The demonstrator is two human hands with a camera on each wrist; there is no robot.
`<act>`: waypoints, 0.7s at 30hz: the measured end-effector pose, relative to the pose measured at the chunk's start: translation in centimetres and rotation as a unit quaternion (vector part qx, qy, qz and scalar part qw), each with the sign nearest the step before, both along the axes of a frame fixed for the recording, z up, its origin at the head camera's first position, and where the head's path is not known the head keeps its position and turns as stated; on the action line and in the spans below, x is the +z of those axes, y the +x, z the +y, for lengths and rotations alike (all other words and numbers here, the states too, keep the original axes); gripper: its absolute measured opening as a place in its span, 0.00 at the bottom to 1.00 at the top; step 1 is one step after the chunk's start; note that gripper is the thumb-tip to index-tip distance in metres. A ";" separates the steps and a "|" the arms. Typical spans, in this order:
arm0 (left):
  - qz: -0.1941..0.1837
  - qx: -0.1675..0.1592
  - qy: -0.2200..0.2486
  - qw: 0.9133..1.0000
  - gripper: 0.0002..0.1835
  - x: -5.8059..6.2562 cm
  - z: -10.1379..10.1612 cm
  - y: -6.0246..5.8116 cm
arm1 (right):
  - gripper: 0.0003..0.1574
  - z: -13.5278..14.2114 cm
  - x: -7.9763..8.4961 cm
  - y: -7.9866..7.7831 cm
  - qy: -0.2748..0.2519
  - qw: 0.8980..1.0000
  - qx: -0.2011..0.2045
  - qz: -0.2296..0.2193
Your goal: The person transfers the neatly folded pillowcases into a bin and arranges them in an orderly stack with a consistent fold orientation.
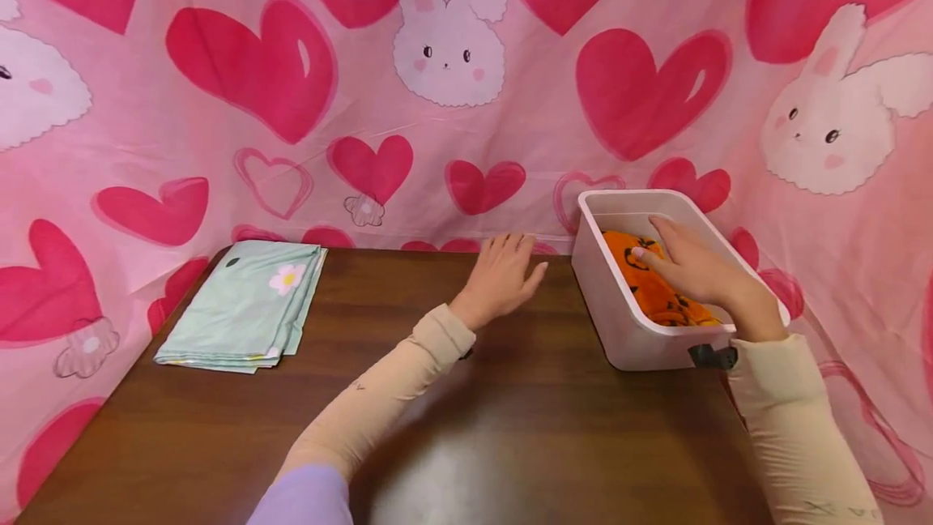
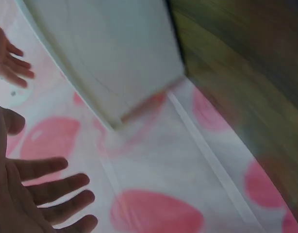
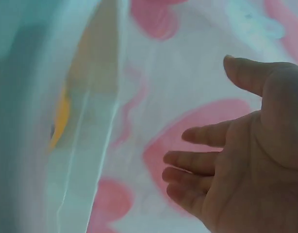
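On the right of the head view, a white plastic bin (image 1: 612, 314) stands on the table with an orange cloth with dark markings (image 1: 641, 282) inside it. My right hand (image 1: 692, 266) is over the bin's opening, fingers extended and nothing in them; the right wrist view shows its palm and spread fingers (image 3: 192, 162). My left hand (image 1: 499, 282) hovers above the table left of the bin, palm down and empty. In the left wrist view its fingers (image 2: 66, 194) are spread, with the bin's side (image 2: 115, 53) beyond them.
A folded pale green cloth (image 1: 236, 302) with a flower print lies at the table's left back. The dark brown wooden table (image 1: 496, 444) reaches back to a pink curtain (image 1: 452, 128) with hearts and rabbits, which also hangs along both sides.
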State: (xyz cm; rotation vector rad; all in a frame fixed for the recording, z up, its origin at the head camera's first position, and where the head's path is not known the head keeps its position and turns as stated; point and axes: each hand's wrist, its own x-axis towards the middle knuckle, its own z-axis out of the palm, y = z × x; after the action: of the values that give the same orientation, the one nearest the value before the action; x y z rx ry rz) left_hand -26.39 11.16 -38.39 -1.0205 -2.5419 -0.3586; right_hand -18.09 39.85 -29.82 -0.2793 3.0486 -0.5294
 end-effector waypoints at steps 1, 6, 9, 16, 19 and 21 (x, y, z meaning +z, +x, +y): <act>0.008 0.004 -0.002 1.000 0.24 -0.2 -1.1 0.0 | 0.51 -0.9 -0.2 0.1 -0.005 1.000 0.007 0.013; 0.023 0.020 -0.018 0.999 0.24 -1.7 -5.9 -0.5 | 0.51 -5.5 -2.5 0.0 -0.034 0.998 0.024 0.050; 0.005 0.026 -0.030 0.999 0.27 -3.0 -8.4 -1.0 | 0.53 -7.7 -4.8 -0.7 -0.051 0.998 0.025 0.041; -0.064 0.037 -0.047 0.996 0.28 -6.3 -13.9 -2.2 | 0.55 -10.7 -11.2 -2.8 -0.071 0.997 0.025 0.012; -0.096 0.045 -0.057 0.993 0.29 -7.6 -16.3 -2.4 | 0.56 -11.1 -13.5 -3.4 -0.070 0.997 0.012 -0.001; -0.113 0.055 -0.063 0.990 0.29 -8.4 -17.7 -2.6 | 0.56 -11.3 -14.7 -3.7 -0.068 0.998 0.005 -0.004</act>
State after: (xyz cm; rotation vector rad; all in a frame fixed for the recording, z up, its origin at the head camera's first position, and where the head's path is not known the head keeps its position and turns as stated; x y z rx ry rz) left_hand -29.00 -6.55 -46.75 -0.9258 -2.8417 -0.3008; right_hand -21.80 28.50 -44.54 -0.2957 3.0070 -0.7382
